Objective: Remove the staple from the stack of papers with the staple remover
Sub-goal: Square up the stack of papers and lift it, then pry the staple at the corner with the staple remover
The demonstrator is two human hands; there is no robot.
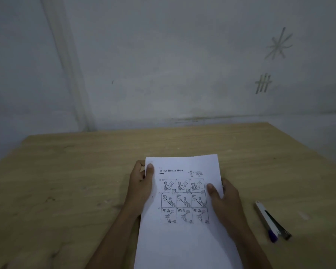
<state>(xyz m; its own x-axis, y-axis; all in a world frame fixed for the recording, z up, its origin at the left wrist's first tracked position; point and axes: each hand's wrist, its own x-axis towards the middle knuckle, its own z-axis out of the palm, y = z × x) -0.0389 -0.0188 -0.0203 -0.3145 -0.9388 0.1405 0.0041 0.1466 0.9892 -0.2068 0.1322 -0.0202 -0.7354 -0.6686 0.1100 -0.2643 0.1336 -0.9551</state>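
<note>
Wooden table (85, 171); scratched grey wall (163, 65)

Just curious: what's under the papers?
The papers hide fingers of both hands, thumbs on top, and table beneath. Nothing else shows.

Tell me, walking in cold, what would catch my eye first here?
First, the white stack of papers printed with a grid of small cartoon drawings, held over the near middle of the wooden table. The left hand grips its left edge near the top corner and the right hand its right edge. Next, the staple remover lying untouched on the table to the right, and the scratched tally marks on the grey wall behind.
</note>
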